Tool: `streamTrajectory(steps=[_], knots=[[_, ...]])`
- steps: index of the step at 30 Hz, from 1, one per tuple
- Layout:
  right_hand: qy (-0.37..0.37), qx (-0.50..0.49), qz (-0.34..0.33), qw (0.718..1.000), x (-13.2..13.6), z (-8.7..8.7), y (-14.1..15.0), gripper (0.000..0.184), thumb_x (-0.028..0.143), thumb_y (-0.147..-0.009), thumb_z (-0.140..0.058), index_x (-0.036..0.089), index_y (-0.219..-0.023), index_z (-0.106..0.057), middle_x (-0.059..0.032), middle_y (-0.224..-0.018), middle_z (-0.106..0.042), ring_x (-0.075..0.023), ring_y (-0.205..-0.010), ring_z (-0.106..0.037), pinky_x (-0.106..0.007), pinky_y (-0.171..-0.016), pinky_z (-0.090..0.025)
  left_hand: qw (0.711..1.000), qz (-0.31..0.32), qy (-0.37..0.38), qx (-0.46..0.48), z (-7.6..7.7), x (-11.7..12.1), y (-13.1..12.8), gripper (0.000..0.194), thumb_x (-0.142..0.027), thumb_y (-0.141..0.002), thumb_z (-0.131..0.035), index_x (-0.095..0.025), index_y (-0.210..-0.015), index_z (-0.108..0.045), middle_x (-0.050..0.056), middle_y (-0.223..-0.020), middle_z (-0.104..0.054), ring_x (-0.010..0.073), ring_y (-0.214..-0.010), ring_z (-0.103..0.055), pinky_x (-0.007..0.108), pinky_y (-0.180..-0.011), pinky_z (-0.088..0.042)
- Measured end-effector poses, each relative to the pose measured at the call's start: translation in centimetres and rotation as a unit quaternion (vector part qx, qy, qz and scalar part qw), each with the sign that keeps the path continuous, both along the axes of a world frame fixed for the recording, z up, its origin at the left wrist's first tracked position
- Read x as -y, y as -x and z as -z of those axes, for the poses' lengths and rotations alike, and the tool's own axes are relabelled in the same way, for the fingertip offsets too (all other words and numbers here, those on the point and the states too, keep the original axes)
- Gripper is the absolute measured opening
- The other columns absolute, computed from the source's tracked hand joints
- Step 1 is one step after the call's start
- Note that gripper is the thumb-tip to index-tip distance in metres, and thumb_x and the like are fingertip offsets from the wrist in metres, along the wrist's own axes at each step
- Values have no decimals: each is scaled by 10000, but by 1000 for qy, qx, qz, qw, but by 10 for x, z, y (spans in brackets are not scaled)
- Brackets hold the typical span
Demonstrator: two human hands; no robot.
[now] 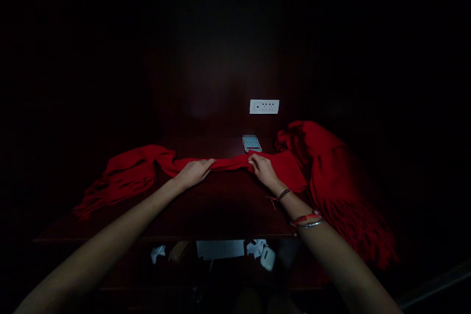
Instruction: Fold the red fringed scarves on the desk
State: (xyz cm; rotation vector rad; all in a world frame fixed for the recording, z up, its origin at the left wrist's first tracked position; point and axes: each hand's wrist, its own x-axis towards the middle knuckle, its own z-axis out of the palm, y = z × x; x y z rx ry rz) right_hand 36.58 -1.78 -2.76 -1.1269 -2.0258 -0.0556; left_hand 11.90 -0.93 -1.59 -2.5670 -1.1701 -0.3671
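Observation:
A long red scarf (230, 162) with fringed ends lies across the dark tabletop. My left hand (194, 172) is closed on it left of the middle, and my right hand (263, 169) pinches it a little to the right. Between them the cloth runs narrow and fairly straight. To the left the scarf spreads out toward a fringed end. Beyond my right hand lies a flatter red part, next to a bunched red heap whose fringe hangs at the right. Whether that heap belongs to the same scarf I cannot tell.
A phone (252, 143) with a lit screen lies behind the scarf, below a white wall socket (264, 106). Under the table's front edge (165, 239) are crumpled white paper (158, 253), a pale flat panel (220, 249) and a white earbud case (268, 258). The surroundings are very dark.

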Motion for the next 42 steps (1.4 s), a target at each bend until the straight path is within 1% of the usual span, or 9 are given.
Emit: streamTrajectory(steps=[6,12,19,27,32,34,37,40,42], knots=[[39,9,-18,999,-8,1,-3,126,120,-767,-369,144,-734,-489,-30,-690,-532,-110,-630,-470,-193,-598,-330,992,79,64,73,-12,-2,7,230,-256,-849,-228,-159,-896,-432,37,-798,-541,119,-723,-525,231,-692,-406],[68,32,-38,996,-12,4,-6,117,125,-766,-387,137,-733,-498,-32,-688,-537,-108,-634,-476,-191,-599,-330,995,86,58,5,-21,-15,7,183,-168,-794,-302,-165,-841,-479,42,-837,-540,130,-784,-508,238,-738,-392],[49,48,-46,997,-12,4,-9,126,146,-786,-371,144,-758,-495,-36,-704,-538,-107,-635,-473,-191,-596,-327,985,-144,-24,-89,-30,8,40,284,-100,-695,-379,-173,-966,-425,78,-925,-528,187,-801,-527,256,-596,-414],[36,79,-75,993,-8,3,-8,118,157,-791,-374,148,-763,-489,-32,-708,-531,-106,-643,-461,-193,-602,-329,954,-235,-72,-174,-69,18,109,241,-131,-765,-342,-139,-978,-455,54,-910,-538,163,-817,-496,260,-708,-364],[34,89,-104,990,-1,0,-5,123,157,-782,-392,142,-778,-515,-39,-738,-538,-108,-669,-467,-207,-635,-345,911,-360,-131,-150,-83,21,161,212,-164,-784,-303,-154,-920,-465,35,-851,-517,159,-795,-470,269,-686,-371],[49,89,-125,987,2,-2,-4,114,167,-769,-422,144,-796,-530,-35,-750,-545,-110,-680,-474,-211,-642,-355,934,-319,-89,-130,-78,24,162,204,-199,-775,-339,-150,-918,-475,45,-887,-507,158,-795,-468,262,-683,-384],[64,84,-143,984,5,-5,-3,152,171,-750,-458,151,-872,-548,-36,-792,-558,-119,-725,-489,-225,-670,-369,988,-104,-6,-113,-56,34,129,268,-265,-781,-372,-162,-1008,-469,60,-1026,-470,160,-914,-438,273,-808,-350],[65,102,-155,981,7,-7,-3,165,167,-754,-454,162,-856,-584,-39,-807,-561,-121,-758,-496,-240,-715,-371,993,53,55,-91,-28,44,80,444,-349,-742,-442,-210,-1158,-374,66,-1145,-416,188,-1025,-394,316,-863,-326],[63,117,-167,977,8,-7,-3,156,167,-752,-457,160,-803,-604,-40,-798,-555,-115,-749,-497,-236,-717,-376,992,78,60,-73,-13,45,57,443,-284,-751,-428,-214,-1182,-355,72,-1148,-417,187,-1022,-405,313,-852,-343]])
